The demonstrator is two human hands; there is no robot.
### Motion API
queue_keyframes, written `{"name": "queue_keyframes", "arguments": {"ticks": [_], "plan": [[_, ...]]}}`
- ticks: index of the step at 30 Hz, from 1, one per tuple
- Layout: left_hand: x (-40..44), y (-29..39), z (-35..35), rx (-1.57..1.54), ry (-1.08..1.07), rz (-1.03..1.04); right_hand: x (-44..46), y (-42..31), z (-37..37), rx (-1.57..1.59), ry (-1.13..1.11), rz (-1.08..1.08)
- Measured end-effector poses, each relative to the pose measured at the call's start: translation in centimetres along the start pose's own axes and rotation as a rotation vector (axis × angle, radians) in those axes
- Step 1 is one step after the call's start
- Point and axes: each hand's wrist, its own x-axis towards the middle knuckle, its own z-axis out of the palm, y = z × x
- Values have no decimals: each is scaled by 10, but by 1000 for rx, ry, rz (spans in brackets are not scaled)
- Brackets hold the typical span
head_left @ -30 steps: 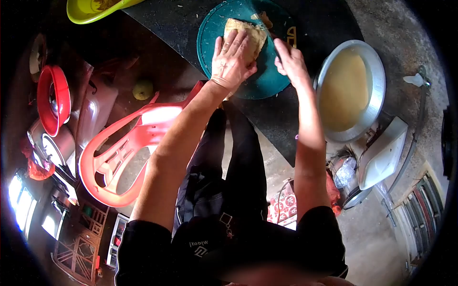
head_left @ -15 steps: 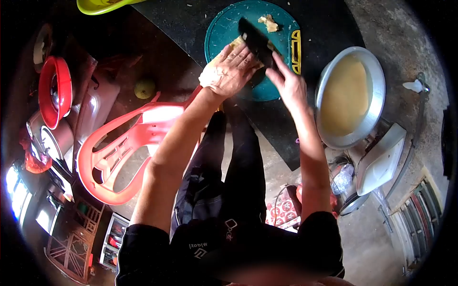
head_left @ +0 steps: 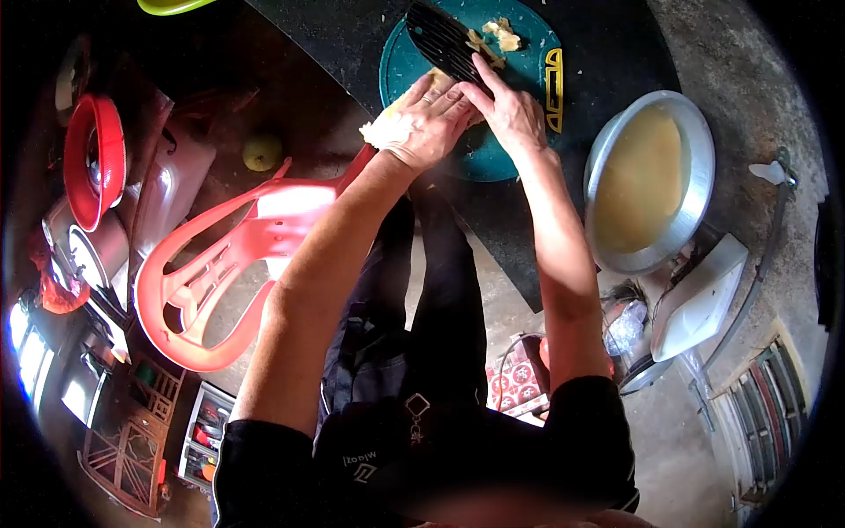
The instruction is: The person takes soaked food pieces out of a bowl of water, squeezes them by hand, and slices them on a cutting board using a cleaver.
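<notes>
My right hand (head_left: 515,116) grips a black kitchen knife (head_left: 440,40) with a ridged blade, the index finger stretched along it. The blade lies tilted over a round teal cutting board (head_left: 401,66). Beside it, my left hand (head_left: 422,121) presses down on a pale yellow piece of food (head_left: 410,91), mostly hidden under the fingers. Some whitish stuff clings to the outer side of that hand near the wrist. Cut yellowish pieces (head_left: 503,35) lie on the board past the blade, and a thin slice (head_left: 484,48) rests against the blade's edge.
A metal basin (head_left: 701,167) of cloudy tan liquid stands on the dark table (head_left: 607,53) at right. The board has a yellow handle (head_left: 554,91). A red plastic chair (head_left: 207,290) is at left, near a round green fruit (head_left: 261,153). A white tray (head_left: 704,295) leans below the basin.
The knife has swung left and flattened, so its ridged face shows. A thin yellowish slice now appears by the blade. My left hand stays on the food.
</notes>
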Motion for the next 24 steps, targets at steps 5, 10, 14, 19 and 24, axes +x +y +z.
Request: {"name": "queue_keyframes", "arguments": {"ticks": [5,10,14,19,24], "plan": [[-4,-2,3,-68,7,-5,-66,1,-45,-126,-114,26],[1,0,-3,-91,39,-6,-97,13,-56,-168,-90,-42],[-1,-1,-3,-55,19,18,-65,4,-36,-128,-110,-43],[0,-2,1,17,66,38,5,0,-4,10,-49,-74],[0,-3,-1,-62,47,17,-44,-2,-44,-43,-212,2]]}}
